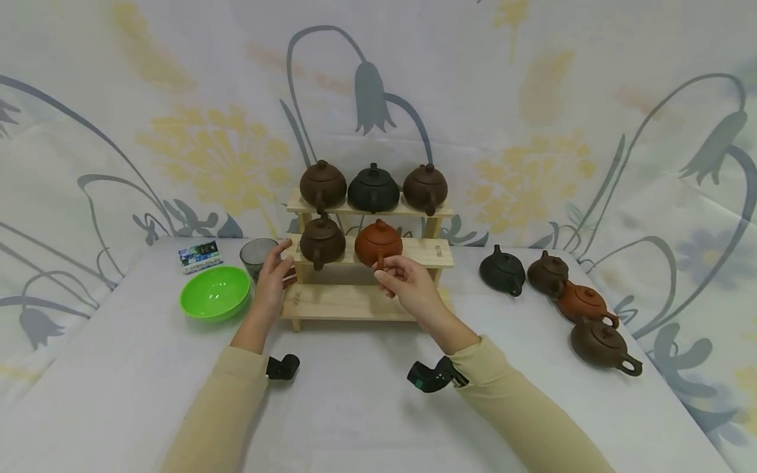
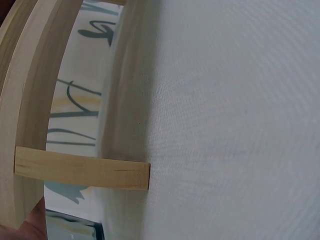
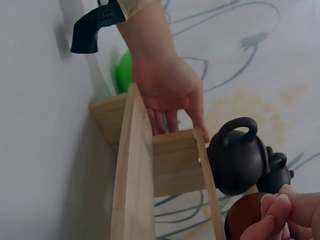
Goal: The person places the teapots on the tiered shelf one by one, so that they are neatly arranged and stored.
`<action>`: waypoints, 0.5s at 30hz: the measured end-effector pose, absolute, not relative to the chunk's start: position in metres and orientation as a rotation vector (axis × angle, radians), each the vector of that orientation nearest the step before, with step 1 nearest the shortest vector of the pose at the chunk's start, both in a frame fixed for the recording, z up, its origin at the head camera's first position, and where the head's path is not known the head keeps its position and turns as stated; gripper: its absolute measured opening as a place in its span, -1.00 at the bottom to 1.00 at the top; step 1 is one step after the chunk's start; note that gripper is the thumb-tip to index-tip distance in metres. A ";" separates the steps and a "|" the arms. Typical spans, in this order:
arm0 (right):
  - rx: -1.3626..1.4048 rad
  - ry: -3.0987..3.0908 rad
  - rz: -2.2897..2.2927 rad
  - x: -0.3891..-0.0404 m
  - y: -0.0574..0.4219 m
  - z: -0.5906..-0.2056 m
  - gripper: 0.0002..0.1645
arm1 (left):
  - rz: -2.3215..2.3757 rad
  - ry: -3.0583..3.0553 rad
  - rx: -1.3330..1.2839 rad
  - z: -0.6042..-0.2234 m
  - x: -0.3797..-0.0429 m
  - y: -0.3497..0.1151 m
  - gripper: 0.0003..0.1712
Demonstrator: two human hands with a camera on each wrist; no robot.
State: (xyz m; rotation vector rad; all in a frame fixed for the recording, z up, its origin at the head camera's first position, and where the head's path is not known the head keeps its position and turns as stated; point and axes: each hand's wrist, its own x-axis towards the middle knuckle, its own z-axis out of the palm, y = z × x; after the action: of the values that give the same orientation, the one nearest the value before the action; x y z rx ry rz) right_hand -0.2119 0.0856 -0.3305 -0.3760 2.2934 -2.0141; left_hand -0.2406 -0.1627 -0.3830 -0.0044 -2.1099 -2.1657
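Note:
A three-tier wooden stand [image 1: 349, 303] is in the middle of the head view. On its middle tier sits a reddish-brown teapot [image 1: 377, 242], its handle pinched between the thumb and fingers of my right hand [image 1: 412, 287]. Left of it, a dark brown teapot [image 1: 322, 242] stands on the same tier. My left hand [image 1: 269, 284] is at the stand's left end. Its fairly straight fingers touch the end of the middle tier, as the right wrist view also shows. In the left wrist view, only a bit of a finger [image 2: 34, 222] shows behind the wood.
The top tier carries a brown teapot [image 1: 322, 185], a black teapot [image 1: 374, 189] and another brown teapot [image 1: 425, 187]. Several teapots, including a black one [image 1: 501, 270], are at right. At left are a green bowl [image 1: 215, 293], a grey glass bowl [image 1: 253, 253] and a small box [image 1: 200, 257].

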 end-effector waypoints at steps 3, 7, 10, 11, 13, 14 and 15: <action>-0.368 2.283 -2.022 -0.216 0.082 -0.332 -0.77 | -2.167 -2.108 -0.005 -0.383 -0.240 -0.162 -0.47; -0.380 2.271 -2.019 -0.218 0.080 -0.333 -0.78 | -2.178 -2.096 -0.008 -0.384 -0.242 -0.162 -0.48; -0.390 2.262 -1.999 -0.219 0.079 -0.333 -0.76 | -2.179 -2.088 -0.012 -0.385 -0.243 -0.163 -0.48; -0.392 2.265 -1.991 -0.220 0.079 -0.334 -0.75 | -2.175 -2.089 -0.013 -0.386 -0.243 -0.163 -0.48; -0.393 2.281 -1.972 -0.220 0.079 -0.335 -0.72 | -2.174 -2.091 -0.013 -0.386 -0.244 -0.163 -0.48; -0.394 2.289 -1.963 -0.220 0.079 -0.335 -0.71 | -2.171 -2.093 -0.010 -0.386 -0.244 -0.163 -0.48; -0.392 2.299 -1.953 -0.221 0.079 -0.335 -0.70 | -2.170 -2.094 -0.004 -0.386 -0.244 -0.163 -0.48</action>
State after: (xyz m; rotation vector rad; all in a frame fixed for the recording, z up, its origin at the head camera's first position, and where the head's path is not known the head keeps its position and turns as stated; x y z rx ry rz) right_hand -0.2206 0.0789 -0.3354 -0.3917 2.2986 -1.9534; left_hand -0.2440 -0.1634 -0.3859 -0.0040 -2.0936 -2.1704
